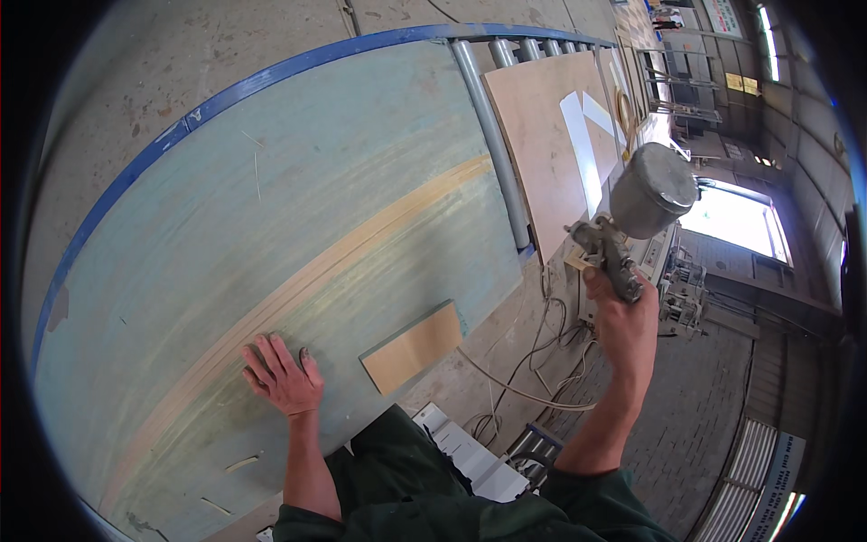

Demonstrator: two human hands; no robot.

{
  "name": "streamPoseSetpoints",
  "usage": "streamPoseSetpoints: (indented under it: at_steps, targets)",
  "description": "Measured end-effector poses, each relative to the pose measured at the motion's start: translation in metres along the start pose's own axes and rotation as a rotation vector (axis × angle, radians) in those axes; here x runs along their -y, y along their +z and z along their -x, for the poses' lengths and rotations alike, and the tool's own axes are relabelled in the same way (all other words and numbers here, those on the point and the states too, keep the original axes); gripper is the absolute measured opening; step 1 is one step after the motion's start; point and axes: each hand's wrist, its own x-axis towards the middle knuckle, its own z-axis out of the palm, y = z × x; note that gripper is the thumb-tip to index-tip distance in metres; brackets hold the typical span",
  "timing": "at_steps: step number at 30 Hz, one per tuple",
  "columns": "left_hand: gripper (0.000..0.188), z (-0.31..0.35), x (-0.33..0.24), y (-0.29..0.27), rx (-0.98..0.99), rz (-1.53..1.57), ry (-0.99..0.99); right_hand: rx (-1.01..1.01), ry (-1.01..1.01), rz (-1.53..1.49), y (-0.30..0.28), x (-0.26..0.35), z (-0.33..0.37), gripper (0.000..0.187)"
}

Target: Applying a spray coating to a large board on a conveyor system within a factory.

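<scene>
Spray gun raised in right hand, left hand flat at wood strips

Right hand [623, 312]: fingers closed around the grip of a metal spray gun [637, 217], held up clear of the desk [361, 135] on its right side. Cup uppermost, nozzle end turned left, toward the desk.

Left hand [287, 384]: palm down, fingers spread, nothing seen in its hold. Fingertips lie at the near edge of narrow wood strips [307, 285]; contact pressure cannot be told.

Governing relation: strips lie left of the gun, long axis running lower left to upper right. Left hand is nearer; right hand stands well apart.

Markings: none legible on gun or strips. A blue-grey sign [777, 483] at lower right bears dark lettering.
</scene>
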Motion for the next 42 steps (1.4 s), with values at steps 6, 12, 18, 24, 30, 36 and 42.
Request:
streamPoseSetpoints:
  at_steps: [6,12,18,24,30,36,42]
  targets:
    - [0.067,0.002,-0.002,0.002,-0.005,-0.019,0.014,-0.057,0.246,-0.086,-0.015,-0.024,0.007,0.035]
    - [0.068,0.003,-0.003,0.002,-0.008,-0.036,0.019,0.101,0.274,-0.285,-0.024,-0.042,0.039,0.039]
    - [0.068,0.004,-0.004,0.003,-0.006,-0.048,0.016,0.260,0.249,-0.404,-0.029,-0.058,0.046,0.042]
    - [0.068,0.005,-0.005,0.003,-0.001,-0.062,-0.001,0.099,0.219,-0.391,-0.014,-0.078,0.020,0.036]
    - [0.068,0.006,-0.007,0.004,-0.008,-0.073,-0.008,-0.107,0.172,-0.336,-0.009,-0.093,0.001,0.041]
    - [0.069,0.005,-0.007,0.003,-0.008,-0.054,-0.006,-0.026,0.221,-0.412,0.006,-0.101,0.015,0.040]
    - [0.069,0.007,-0.005,0.005,-0.030,-0.022,-0.011,0.092,0.202,-0.476,0.020,-0.097,0.066,0.038]
